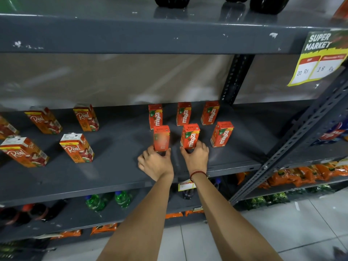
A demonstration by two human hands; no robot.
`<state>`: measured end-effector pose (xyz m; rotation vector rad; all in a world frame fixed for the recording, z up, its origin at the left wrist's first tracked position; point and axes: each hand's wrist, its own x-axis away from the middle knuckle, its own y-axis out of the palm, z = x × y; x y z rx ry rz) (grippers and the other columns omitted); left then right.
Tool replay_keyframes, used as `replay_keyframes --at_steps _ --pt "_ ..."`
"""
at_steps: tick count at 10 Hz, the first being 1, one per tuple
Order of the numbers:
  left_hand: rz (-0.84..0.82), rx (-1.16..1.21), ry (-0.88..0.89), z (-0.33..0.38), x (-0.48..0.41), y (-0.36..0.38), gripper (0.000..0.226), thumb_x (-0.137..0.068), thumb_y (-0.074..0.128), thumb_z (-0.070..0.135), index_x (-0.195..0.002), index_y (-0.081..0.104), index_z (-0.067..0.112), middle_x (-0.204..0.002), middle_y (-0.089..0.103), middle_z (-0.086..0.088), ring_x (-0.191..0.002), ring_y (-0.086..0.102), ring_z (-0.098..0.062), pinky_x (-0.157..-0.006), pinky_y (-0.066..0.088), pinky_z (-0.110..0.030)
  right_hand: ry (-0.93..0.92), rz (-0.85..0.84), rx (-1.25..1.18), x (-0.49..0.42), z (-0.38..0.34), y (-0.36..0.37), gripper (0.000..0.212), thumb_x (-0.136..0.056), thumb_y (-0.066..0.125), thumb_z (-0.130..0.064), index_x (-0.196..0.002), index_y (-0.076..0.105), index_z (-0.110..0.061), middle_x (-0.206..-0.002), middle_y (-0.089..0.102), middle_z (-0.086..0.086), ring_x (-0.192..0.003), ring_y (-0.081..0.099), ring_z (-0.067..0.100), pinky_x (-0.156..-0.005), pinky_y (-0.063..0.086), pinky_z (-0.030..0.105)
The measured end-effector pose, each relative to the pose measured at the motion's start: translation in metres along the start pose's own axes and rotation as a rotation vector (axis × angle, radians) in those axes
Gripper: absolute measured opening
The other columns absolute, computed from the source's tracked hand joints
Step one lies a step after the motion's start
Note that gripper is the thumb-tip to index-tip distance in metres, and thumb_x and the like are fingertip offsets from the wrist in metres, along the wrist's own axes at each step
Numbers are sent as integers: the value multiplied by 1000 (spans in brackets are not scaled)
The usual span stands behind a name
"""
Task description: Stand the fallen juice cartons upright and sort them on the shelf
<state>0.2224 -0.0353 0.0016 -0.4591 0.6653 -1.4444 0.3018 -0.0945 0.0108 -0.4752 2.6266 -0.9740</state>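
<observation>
1. Our left hand (155,164) had its fingers closed round the base of an upright Maaza carton (161,138), thumb on one side and fingertips on the other; the carton's front was blurred.
2. Our right hand (195,156) gripped the foot of a second upright Maaza carton (189,136) in the same way, fingers curled round its lower corners. A red thread band (197,174) sat on that wrist.
3. Both held cartons stood on the grey shelf (122,172), side by side with a gap between them, forming a front row with a third Maaza carton (221,134) to the right, which nothing touched.
4. Behind them stood a back row of three Maaza cartons (183,113), upright and spaced apart.
5. Well to the left on the same shelf we saw the Real cartons (76,147), upright in two loose rows, apart from the Maaza group.
6. A perforated upright post (235,78) rose at the back just right of the Maaza rows, and a slanted brace (293,140) crossed the shelf's right end.
7. A yellow price sign (320,59) hung from the shelf above; green bottles (107,201) lay on the shelf below.
</observation>
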Motion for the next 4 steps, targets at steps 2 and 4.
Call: replay_keyframes --at_steps 2,4 --pt "-55 -9 -14 -1 -2 -2 57 -67 79 44 -110 61 11 -108 63 -11 -109 45 -30 -93 30 -42 0 -10 -6 1 -1 -2 53 -75 73 -35 -112 54 -1 -113 59 17 -112 50 29 -94 42 36" --pt "-118 176 134 -17 -1 -22 59 -69 81 23 -121 57 8 -113 57 -13 -107 52 -31 -95 38 -48 25 42 -138 14 5 2 53 -70 76 -36 -107 57 -3 -109 61 14 -109 51 29 -95 41 38"
